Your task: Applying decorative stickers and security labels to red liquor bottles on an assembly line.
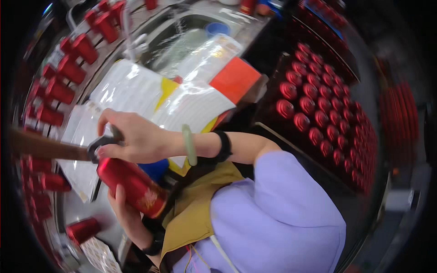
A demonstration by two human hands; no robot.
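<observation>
A red metallic bottle [133, 187] with gold print near its lower end lies tilted in my left hand [122, 207], whose fingers are wrapped round its side. Over the bottle's upper end, my right hand [129, 136] is closed on the black grip of a long brown bar [54, 146] that runs out to the left rim. What kind of tool the bar is I cannot tell. Beneath my hands are sheets in clear plastic [123, 86] and an orange-red card [236, 81]. Another red bottle [83, 230] lies on the counter nearer the lower left.
Rows of red cups or bottles [59, 91] line the left side. A metal sink [159, 34] with a blue bowl [217, 29] is at the back. A dark crate [266, 104] to the right holds many red, round-topped items [307, 105]. Stacked red discs [399, 111] are at far right.
</observation>
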